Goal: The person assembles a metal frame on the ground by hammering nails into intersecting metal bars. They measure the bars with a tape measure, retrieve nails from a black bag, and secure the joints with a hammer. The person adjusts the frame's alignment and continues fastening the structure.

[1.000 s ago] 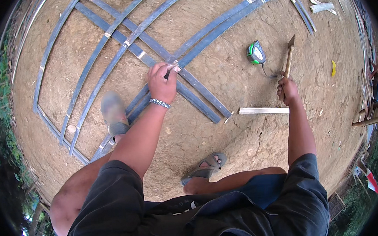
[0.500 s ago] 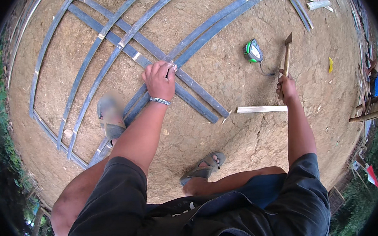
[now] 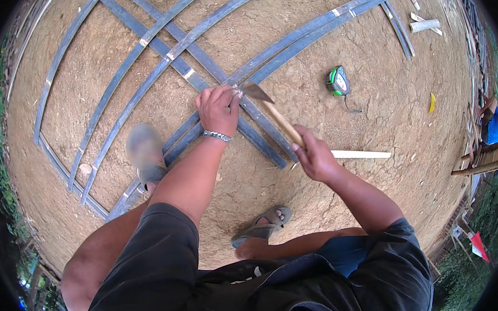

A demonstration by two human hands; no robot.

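Left of the tape (image 3: 338,81), your right hand (image 3: 316,155) grips the hatchet (image 3: 272,109), likely stiff and head-heavy, best held low on its handle (image 3: 287,126), while your left hand (image 3: 218,109) curls over the strips (image 3: 261,143), its pinch hidden.

A wooden-handled tool (image 3: 280,118) (its head dark and flat) slants over crossed blue-grey strips (image 3: 264,121).

One left hand (image 3: 219,110), one right hand (image 3: 316,158), one tool (image 3: 281,120), two sandals (image 3: 245,236), one bracelet (image 3: 217,136), one tape measure (image 3: 337,81), one yellow scrap (image 3: 432,103); the strips (image 3: 211,24) overlap too much for a sure count.
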